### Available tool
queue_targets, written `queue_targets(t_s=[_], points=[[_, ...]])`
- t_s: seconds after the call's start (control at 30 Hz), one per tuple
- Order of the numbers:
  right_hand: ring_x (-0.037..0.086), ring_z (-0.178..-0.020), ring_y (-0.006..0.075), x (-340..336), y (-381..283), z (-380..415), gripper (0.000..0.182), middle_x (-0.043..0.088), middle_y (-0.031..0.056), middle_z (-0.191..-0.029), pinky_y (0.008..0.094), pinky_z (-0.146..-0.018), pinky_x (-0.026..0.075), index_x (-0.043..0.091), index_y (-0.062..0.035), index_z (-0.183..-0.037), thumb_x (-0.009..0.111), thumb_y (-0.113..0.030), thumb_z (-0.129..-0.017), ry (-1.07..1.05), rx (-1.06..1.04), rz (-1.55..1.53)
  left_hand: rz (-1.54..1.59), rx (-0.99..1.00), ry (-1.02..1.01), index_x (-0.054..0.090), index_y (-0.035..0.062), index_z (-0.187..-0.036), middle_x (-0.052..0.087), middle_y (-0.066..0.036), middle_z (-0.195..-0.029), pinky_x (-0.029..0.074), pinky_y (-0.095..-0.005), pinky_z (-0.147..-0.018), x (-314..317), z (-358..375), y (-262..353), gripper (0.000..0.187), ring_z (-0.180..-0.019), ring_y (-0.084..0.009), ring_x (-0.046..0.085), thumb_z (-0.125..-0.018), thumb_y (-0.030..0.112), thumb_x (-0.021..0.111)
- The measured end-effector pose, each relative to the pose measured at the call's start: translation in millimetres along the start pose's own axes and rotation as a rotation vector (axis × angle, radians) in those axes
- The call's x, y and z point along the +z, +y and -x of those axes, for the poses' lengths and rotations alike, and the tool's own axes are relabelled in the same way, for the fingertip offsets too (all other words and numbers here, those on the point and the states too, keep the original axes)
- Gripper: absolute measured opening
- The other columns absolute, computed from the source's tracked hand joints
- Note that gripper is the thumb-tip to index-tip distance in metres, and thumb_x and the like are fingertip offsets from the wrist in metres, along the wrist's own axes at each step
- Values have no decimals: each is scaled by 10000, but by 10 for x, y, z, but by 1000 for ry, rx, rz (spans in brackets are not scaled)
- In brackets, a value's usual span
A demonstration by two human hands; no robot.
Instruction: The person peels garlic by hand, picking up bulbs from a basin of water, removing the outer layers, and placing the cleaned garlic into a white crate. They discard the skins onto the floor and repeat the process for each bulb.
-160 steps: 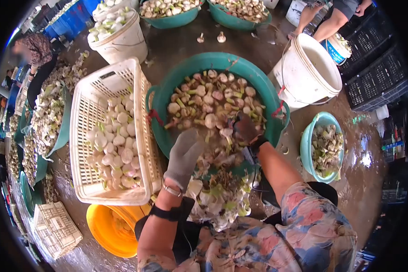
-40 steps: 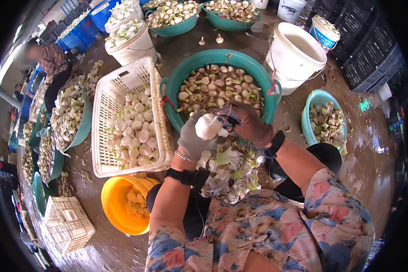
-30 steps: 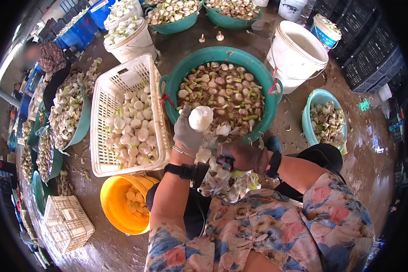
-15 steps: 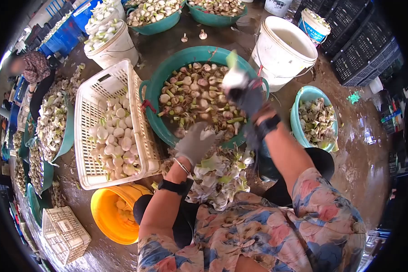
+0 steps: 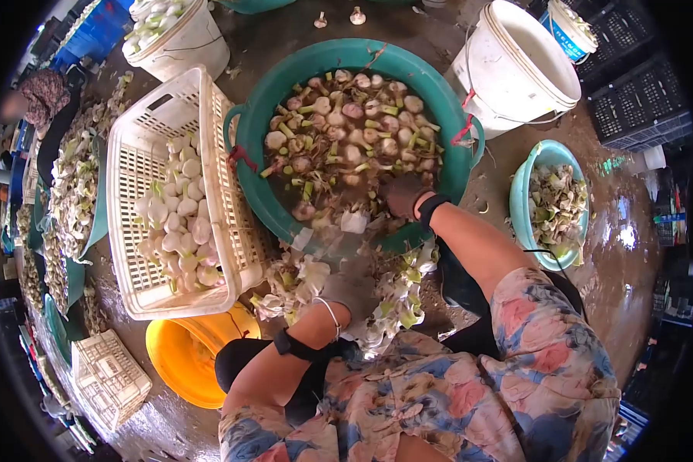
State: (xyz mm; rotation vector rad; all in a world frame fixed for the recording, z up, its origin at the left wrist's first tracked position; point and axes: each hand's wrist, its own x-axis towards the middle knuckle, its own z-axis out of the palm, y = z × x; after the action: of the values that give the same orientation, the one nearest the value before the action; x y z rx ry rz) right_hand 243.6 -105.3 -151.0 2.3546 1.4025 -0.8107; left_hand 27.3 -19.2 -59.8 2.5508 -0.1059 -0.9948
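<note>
In the head view a large green tub [image 5: 254, 181] holds garlic bulbs [image 5: 354, 138] with cut green stems in brown water. My right hand [image 5: 403, 194], in a dark glove, reaches down into the near right part of the tub among the bulbs; its fingertips are hidden. Below the tub's near rim, my left hand [image 5: 350, 291] wears a grey glove and is smeared by motion over a heap of garlic skins [image 5: 396, 296]. Its fingers do not show clearly. A pale blurred scrap [image 5: 354, 222] shows near the tub's front edge.
A white crate [image 5: 123, 231] with peeled garlic stands left, above a yellow bucket [image 5: 181, 362]. At right are a white bucket [image 5: 489, 69] and a small green basin [image 5: 522, 196] of skins. Black crates [image 5: 639, 100] stack far right. Another person [image 5: 46, 100] sits far left.
My right hand has come down from above the tub's right side into the bulbs; the blurred white-and-green thing there no longer shows. My left hand has drawn back from the rim towards me.
</note>
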Motion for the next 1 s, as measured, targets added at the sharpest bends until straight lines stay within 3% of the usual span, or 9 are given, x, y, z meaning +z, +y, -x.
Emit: queue_targets(t_s=[0.27,0.5,0.57,0.67,0.73,0.77,0.8,0.87,1.0], points=[[617,-823,300,-56,276,-93,229,635,158,-852,420,-726,480,643,-34,-930,604,-136,-729,125,102,-142,86,-56,-308,560,89,-1116,568,-149,-1110,441,-413,-864,-100,63,6,465,-1078,-301,523,-819,438,484],[596,-784,270,48,184,380,247,619,165,-913,368,-698,475,599,-26,-1005,576,-149,-793,603,-92,-941,461,-57,937,234,32,-1353,434,-214,-1248,416,-350,-914,-296,-6,-186,850,-1078,-325,511,-703,286,718],[595,-803,243,-243,-225,700,267,616,154,-942,354,-700,474,591,-31,-1036,585,-159,-802,597,-208,-903,592,15,913,251,16,-1339,435,-211,-1243,406,-351,-919,-287,-61,-264,854,-1094,-325,495,-683,265,738],[586,-854,190,-448,-657,970,330,609,114,-994,319,-723,484,559,-37,-1129,572,-188,-836,432,-95,-1895,791,95,866,302,-4,-1302,446,-199,-1213,383,-365,-929,-392,81,-159,828,-1119,-333,458,-656,235,762],[585,-861,146,-453,-782,1063,341,603,80,-1000,273,-727,491,526,-38,-1167,546,-199,-866,428,-54,-1772,629,88,1013,359,-1,-1268,467,-187,-1178,376,-374,-934,-386,173,-84,780,-1117,-330,449,-645,230,767],[575,-852,104,-398,-776,1099,353,591,53,-1019,214,-694,478,500,-20,-1179,535,-208,-882,592,-179,-870,622,95,1015,359,-1,-1268,467,-187,-1178,376,-374,-934,-365,208,-61,780,-1117,-330,449,-645,230,767],[575,-852,104,-356,-838,1090,353,591,53,-1019,214,-694,478,500,-20,-1179,535,-208,-882,603,-180,-869,604,61,1018,381,-2,-1249,470,-185,-1166,379,-372,-929,-347,232,-52,750,-1104,-328,455,-647,228,764],[603,-764,141,-261,-990,1024,340,622,87,-896,269,-695,505,562,22,-1045,498,-274,-890,529,-409,-2245,577,27,1027,402,-3,-1230,472,-183,-1153,382,-370,-925,-308,282,-40,720,-1092,-326,461,-649,226,762],[611,-849,177,-17,-856,930,330,612,114,-988,283,-791,512,522,51,-1088,457,-218,-908,360,-580,-2172,486,9,1022,422,-7,-1205,498,-168,-1110,402,-361,-900,-264,426,17,687,-1048,-308,492,-653,219,762]])
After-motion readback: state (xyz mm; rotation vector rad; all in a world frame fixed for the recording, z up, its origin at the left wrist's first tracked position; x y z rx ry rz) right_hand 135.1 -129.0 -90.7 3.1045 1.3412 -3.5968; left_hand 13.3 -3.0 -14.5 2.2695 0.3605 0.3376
